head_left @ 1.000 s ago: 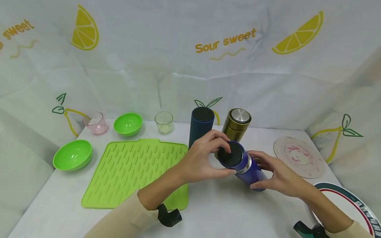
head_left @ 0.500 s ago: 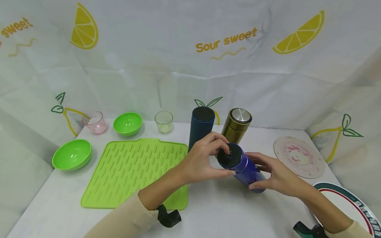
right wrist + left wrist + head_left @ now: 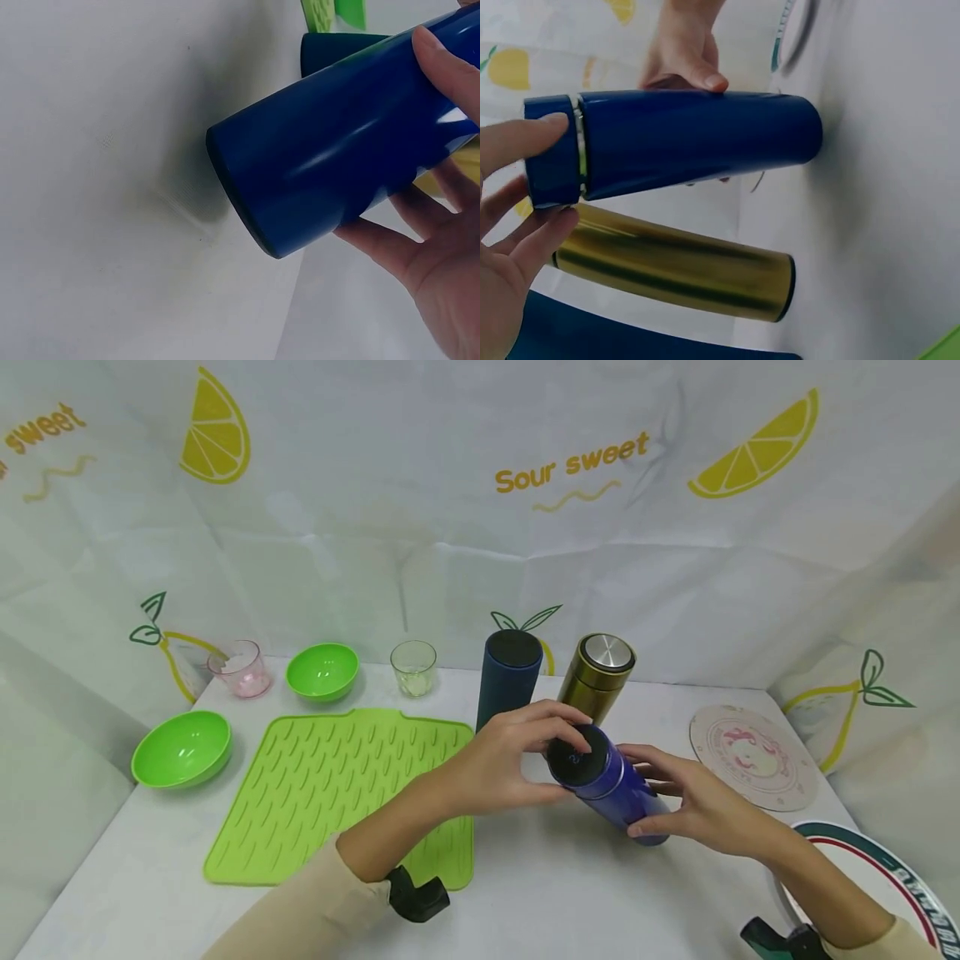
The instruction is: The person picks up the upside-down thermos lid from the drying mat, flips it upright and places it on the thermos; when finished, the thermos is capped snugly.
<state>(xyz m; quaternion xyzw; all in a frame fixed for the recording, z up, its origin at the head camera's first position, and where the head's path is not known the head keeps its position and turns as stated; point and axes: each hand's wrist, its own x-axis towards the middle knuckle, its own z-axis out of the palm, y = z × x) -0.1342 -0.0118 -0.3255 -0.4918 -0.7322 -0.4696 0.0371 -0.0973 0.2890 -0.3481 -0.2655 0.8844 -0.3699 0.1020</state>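
A glossy blue thermos is held tilted over the white table, its top leaning left. My right hand grips its body low down, thumb on the near side and fingers behind. My left hand is at the lid, with the thumb on one side and fingertips on the other. The lid's black top shows a small lit mark. A thin silver ring shows between lid and body in the left wrist view. Behind stand a dark blue bottle and a gold thermos with a silver top.
A green ribbed mat lies on the left. Around it are green bowls, a pink glass and a clear glass. On the right lie a pink round mat and a white round plate with a green-and-red rim.
The lid has come down onto the thermos body, narrowing the silver band. A mark has lit up on its top. My left hand has shifted slightly, its thumb drawing back left.
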